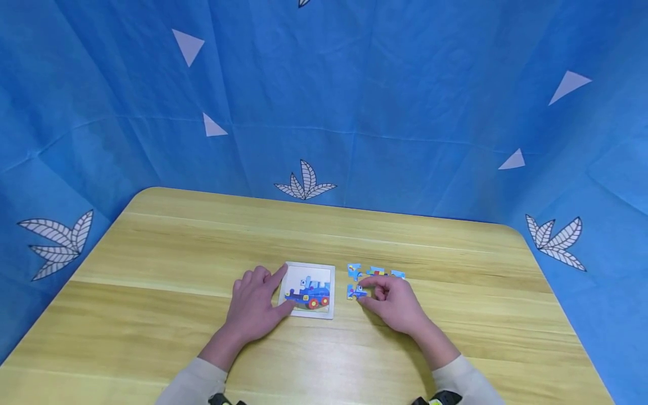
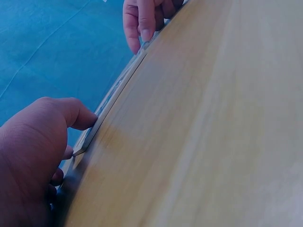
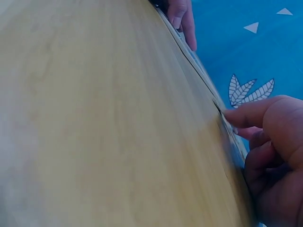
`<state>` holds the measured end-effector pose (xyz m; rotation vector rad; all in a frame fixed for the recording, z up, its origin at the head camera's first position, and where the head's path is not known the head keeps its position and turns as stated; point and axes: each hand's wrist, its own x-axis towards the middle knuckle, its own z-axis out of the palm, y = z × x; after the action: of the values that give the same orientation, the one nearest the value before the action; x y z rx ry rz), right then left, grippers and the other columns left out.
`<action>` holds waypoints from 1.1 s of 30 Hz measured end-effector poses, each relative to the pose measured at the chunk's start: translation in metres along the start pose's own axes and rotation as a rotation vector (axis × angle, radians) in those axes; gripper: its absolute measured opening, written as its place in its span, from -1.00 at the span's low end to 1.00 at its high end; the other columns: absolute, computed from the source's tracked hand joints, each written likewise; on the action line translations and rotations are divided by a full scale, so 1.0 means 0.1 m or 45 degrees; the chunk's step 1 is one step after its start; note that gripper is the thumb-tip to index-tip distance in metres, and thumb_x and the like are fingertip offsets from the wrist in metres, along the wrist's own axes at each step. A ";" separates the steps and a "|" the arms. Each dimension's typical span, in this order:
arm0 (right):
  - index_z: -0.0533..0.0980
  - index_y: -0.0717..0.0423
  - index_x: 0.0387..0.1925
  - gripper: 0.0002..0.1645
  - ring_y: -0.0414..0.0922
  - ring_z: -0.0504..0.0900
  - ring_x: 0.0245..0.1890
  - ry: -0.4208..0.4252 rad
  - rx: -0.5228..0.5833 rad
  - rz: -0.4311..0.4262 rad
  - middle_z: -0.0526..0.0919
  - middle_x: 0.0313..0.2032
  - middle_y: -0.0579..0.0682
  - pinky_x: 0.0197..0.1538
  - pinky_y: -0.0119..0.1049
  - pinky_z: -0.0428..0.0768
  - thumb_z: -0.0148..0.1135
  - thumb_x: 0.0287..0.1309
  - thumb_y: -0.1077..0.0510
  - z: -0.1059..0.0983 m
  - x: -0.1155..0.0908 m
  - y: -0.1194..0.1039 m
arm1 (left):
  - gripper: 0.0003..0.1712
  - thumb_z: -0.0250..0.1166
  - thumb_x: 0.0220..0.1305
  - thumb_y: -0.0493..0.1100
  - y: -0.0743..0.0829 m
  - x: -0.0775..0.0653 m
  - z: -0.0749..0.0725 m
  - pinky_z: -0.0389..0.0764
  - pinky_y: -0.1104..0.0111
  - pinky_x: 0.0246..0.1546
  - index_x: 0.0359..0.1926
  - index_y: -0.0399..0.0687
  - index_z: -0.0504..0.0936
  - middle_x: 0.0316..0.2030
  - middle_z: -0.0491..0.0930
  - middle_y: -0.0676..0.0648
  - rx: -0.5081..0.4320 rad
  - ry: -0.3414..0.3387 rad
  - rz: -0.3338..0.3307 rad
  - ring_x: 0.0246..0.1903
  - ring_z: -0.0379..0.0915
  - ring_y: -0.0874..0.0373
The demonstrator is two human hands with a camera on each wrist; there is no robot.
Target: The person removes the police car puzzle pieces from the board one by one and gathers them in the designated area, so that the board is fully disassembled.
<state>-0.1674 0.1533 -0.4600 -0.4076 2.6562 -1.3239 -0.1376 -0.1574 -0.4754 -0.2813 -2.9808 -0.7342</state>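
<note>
A white-framed jigsaw tray (image 1: 307, 314) lies flat on the table, partly filled with pieces showing a blue train (image 1: 315, 293). My left hand (image 1: 258, 306) rests at the tray's left side, index finger at the upper left corner and thumb on the lower left part. In the left wrist view, that thumb touches the tray's edge (image 2: 100, 122). Right of the tray, my right hand (image 1: 396, 306) pinches a blue puzzle piece (image 1: 350, 292) between thumb and index finger, at table level. The right wrist view shows those fingertips low at the tabletop; the piece is hard to make out there.
Loose puzzle pieces lie just behind the right hand: one at the left (image 1: 353, 271), one in the middle (image 1: 377, 270) and one partly covered at the right (image 1: 398, 274). The wooden table (image 1: 324, 360) meets a blue patterned cloth (image 1: 405, 140) at its far edge.
</note>
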 end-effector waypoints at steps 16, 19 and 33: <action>0.73 0.06 -0.12 -0.71 -0.25 0.22 -0.64 0.085 -0.008 0.013 0.24 -0.71 -0.20 -0.26 -0.28 0.41 0.49 0.06 0.26 0.03 -0.03 -0.01 | -0.12 0.31 0.18 0.26 0.02 0.00 -0.01 0.07 0.19 -0.24 0.46 0.02 0.38 -0.26 0.19 0.03 -0.002 -0.004 0.005 -0.25 0.07 0.05; 0.72 0.08 -0.11 -0.68 -0.26 0.19 -0.64 0.121 0.057 -0.009 0.22 -0.69 -0.19 -0.28 -0.30 0.39 0.52 0.02 0.27 0.04 -0.03 -0.02 | -0.11 0.31 0.17 0.26 0.02 0.00 -0.02 0.07 0.19 -0.24 0.45 0.01 0.38 -0.26 0.18 0.03 0.002 -0.002 0.006 -0.25 0.07 0.05; 0.65 0.17 -0.03 -0.56 -0.26 0.18 -0.65 0.140 0.300 -0.068 0.23 -0.66 -0.14 -0.39 -0.34 0.34 0.53 -0.01 0.32 0.37 -0.05 -0.40 | -0.10 0.32 0.16 0.25 0.02 0.00 -0.02 0.08 0.19 -0.24 0.46 0.01 0.37 -0.26 0.20 0.02 0.015 -0.017 0.003 -0.25 0.08 0.04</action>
<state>-0.1469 0.1038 -0.4503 -0.3865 2.5472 -1.6983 -0.1373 -0.1566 -0.4731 -0.2897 -2.9957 -0.7173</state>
